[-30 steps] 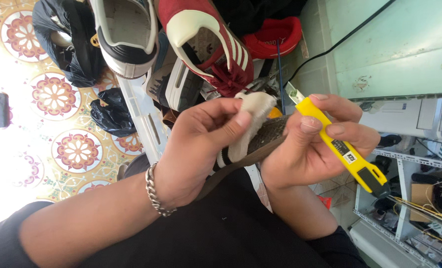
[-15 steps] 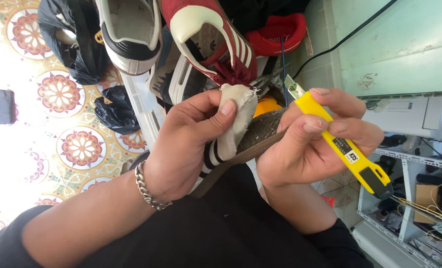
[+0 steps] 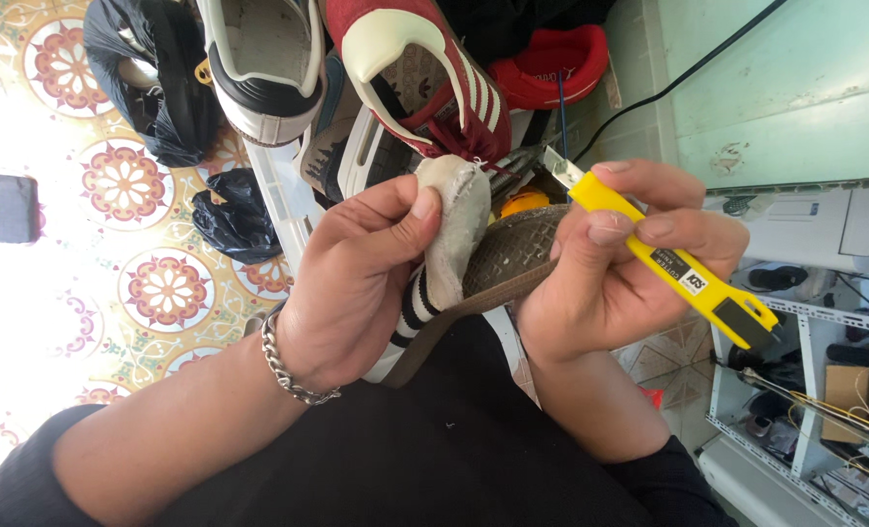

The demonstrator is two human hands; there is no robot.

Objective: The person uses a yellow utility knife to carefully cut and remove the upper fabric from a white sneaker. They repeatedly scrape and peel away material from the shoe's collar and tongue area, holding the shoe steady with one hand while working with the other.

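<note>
My left hand (image 3: 356,278) grips a worn shoe (image 3: 454,234) with a cream toe cap, black and white stripes and a brown patterned sole, thumb pressed on the toe. The sole faces my right hand (image 3: 615,268), which holds a yellow utility knife (image 3: 664,256) with its short blade pointing up and left, just above the sole's edge. A silver chain bracelet sits on my left wrist.
Behind the hands lie a red and cream striped sneaker (image 3: 424,73), a white and black sneaker (image 3: 263,63), a red shoe (image 3: 551,63) and black bags (image 3: 229,215) on a patterned tile floor. A white wire shelf (image 3: 805,390) stands at the right.
The shoe has been turned so the toe cap points up and the sole faces the knife. My left thumb slid onto the toe. The knife hand barely shifted.
</note>
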